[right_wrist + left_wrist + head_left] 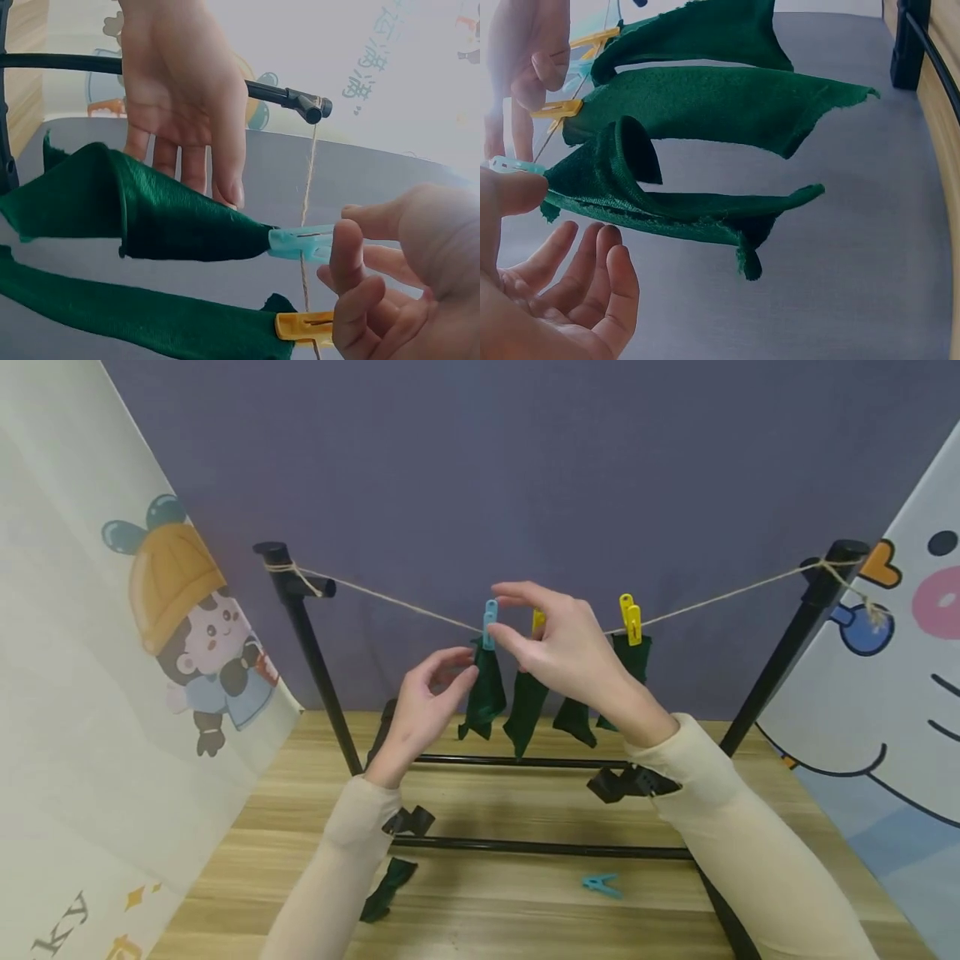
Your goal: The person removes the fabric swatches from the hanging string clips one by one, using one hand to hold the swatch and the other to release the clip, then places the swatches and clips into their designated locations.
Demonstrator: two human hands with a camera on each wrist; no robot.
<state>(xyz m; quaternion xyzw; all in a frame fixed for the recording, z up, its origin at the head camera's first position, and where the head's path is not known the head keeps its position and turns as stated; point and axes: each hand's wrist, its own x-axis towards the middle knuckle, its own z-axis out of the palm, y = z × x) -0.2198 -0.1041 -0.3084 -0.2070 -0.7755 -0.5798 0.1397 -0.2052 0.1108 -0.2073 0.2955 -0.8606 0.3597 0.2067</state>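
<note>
Clipped to the twine line (405, 603) by a light-blue clothespin (490, 614) is a small dark green sock (487, 693). My right hand (570, 647) holds this clothespin, thumb at its side and fingers around its handles (319, 238). Beside the sock's top edge is my left hand (431, 693), its fingers spread apart and its thumb close to the clothespin. Further right hang several more green socks (527, 710). A yellow clothespin (630, 620) grips the rightmost one; another yellow clothespin (559, 110) is partly hidden by my right hand in the head view.
Two black posts (315, 668) carry the line, and black crossbars (540, 847) join the frame low down. On the wooden table (510, 910) lie a loose blue clothespin (602, 885) and a green sock (388, 889) near my left sleeve. Printed panels stand at both sides.
</note>
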